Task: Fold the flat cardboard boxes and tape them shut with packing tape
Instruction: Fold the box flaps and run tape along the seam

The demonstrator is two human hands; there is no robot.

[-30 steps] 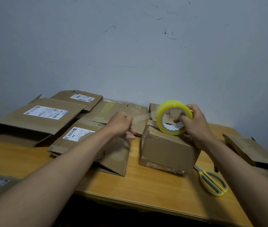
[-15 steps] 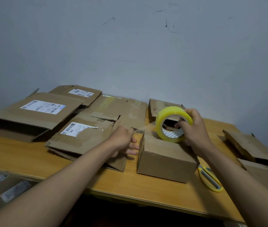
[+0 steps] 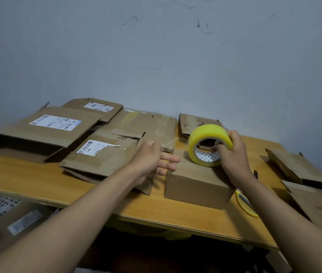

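A small folded cardboard box (image 3: 197, 184) stands near the front of the wooden table (image 3: 38, 180). On its top rests a yellow roll of packing tape (image 3: 203, 138), upright on its edge, gripped by my right hand (image 3: 233, 154) with the thumb inside the core. A clear strip of tape runs left from the roll toward my left hand (image 3: 152, 160). That hand's fingers lie nearly straight against the box's top left edge, pressing there. Whether the tape end is under them is hard to tell.
Several flattened boxes with white labels (image 3: 105, 154) lie at the back left. More cardboard pieces (image 3: 302, 170) sit at the right edge. Yellow-handled scissors (image 3: 244, 205) lie right of the box, partly under my right forearm. A wall stands right behind the table.
The roll has come down from above the box onto its top. My left hand moved right to the box's edge and its fingers straightened from a pinch.
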